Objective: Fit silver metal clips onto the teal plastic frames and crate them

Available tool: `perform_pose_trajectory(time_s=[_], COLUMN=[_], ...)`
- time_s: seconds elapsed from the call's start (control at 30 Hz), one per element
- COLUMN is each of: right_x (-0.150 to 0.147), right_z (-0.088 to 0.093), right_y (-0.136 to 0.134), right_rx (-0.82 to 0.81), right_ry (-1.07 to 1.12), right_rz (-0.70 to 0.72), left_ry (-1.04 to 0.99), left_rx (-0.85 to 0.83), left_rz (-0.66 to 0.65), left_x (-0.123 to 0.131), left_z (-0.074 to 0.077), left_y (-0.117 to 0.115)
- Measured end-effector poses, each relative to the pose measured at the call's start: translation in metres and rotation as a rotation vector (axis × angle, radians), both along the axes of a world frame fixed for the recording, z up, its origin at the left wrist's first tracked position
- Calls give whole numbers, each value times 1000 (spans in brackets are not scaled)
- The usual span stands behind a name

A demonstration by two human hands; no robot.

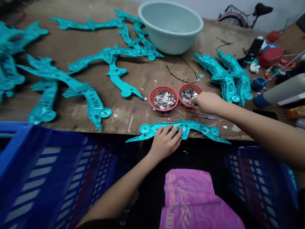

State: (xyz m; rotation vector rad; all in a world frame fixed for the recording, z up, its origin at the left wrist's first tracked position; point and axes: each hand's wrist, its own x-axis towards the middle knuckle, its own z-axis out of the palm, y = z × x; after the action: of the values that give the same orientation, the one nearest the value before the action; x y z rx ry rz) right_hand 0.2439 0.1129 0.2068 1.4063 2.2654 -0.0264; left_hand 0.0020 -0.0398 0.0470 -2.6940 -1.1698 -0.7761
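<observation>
A long, bowed turquoise plastic part [200, 126] lies along the table's front edge. My left hand [166, 141] rests on it just left of the centre, fingers spread over its surface. At the right-hand red basket [181, 101], which contains small silvery metal clips [187, 94], my right hand [206, 102] reaches over the rim with its fingers drawn together. Whatever is between those fingertips is hidden. Beside it stands another red basket [150, 99] of similar metal clips [164, 100]. A thin screwdriver [207, 118] lies between the baskets and the turquoise part.
Several more turquoise parts [78, 92] spread across the left, with others [226, 74] stacked at right. A pale green basin [171, 41] stands behind the baskets. Blue crates [23, 143] flank the table front. Bottles and clutter [283, 89] crowd the right edge.
</observation>
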Motion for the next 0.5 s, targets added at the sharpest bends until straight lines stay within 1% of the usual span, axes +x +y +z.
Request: perform_pose_trajectory(time_s=[0.1,0.17,0.23,0.37,0.43,0.5], right_x=[-3,-4,-3,2,5,6], right_z=[-10,-21,-35,-58,-64,-65], right_y=[-16,-29,-36,-37,-35,-33], right_rx=[7,0,-24,-37,-54,-75], right_ry=[3,28,50,95,125,136], right_rz=[39,67,64,4,-14,-18], left_ry=[-51,-79,-97,-113,-118,-124], left_rx=[34,48,46,38,42,54], left_rz=[9,21,31,37,35,29], left_x=[2,3,4,2,-1,-3], left_z=[0,-2,-4,-7,-9,-13], left_y=[-3,-4,-3,-3,-3,-3])
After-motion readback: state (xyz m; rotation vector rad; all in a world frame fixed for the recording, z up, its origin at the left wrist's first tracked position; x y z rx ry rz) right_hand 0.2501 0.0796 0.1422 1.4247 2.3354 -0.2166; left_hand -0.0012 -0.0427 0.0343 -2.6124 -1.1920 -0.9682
